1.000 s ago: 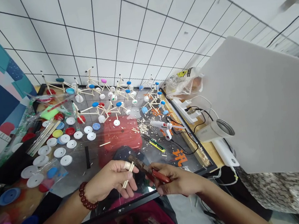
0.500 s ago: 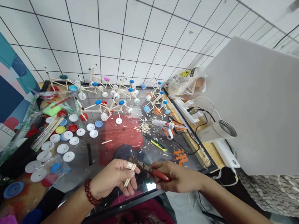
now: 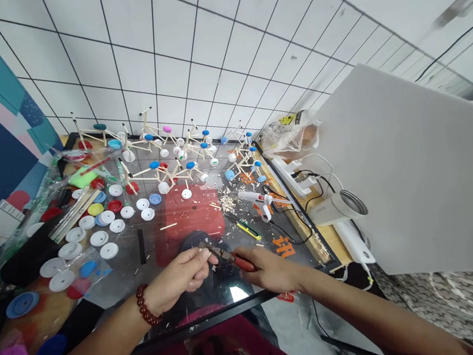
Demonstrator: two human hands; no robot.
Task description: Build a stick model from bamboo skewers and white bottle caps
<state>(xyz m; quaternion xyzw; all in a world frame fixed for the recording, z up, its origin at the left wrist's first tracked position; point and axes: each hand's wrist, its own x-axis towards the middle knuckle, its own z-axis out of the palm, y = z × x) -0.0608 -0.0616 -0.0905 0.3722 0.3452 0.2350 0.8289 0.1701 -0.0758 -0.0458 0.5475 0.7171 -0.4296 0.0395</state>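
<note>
My left hand [image 3: 191, 271], with a beaded bracelet on its wrist, is closed over thin wooden sticks, mostly hidden by the fingers. A pale stick end [image 3: 210, 253] shows at the fingertips, beside the pliers' jaws. Red-handled pliers [image 3: 244, 263] are gripped in my right hand [image 3: 268, 268], their metal head pointing left and meeting the left fingertips. Whether the jaws are biting the stick I cannot make out. Both hands are above the front part of the glossy dark tabletop [image 3: 133, 283].
Stick figures with bottle-cap wheels [image 3: 161, 174] stand along the back. Loose white caps [image 3: 99, 239] lie at left. A yellow utility knife [image 3: 249, 230], wood scraps [image 3: 228, 201] and a white glue gun [image 3: 260, 199] are right of centre. A metal cup [image 3: 338, 207] and power strip sit farther right.
My left hand has turned and closed, hiding the sticks that showed across its fingers. The pliers and right hand have shifted slightly left and up, bringing the jaws to the left fingertips.
</note>
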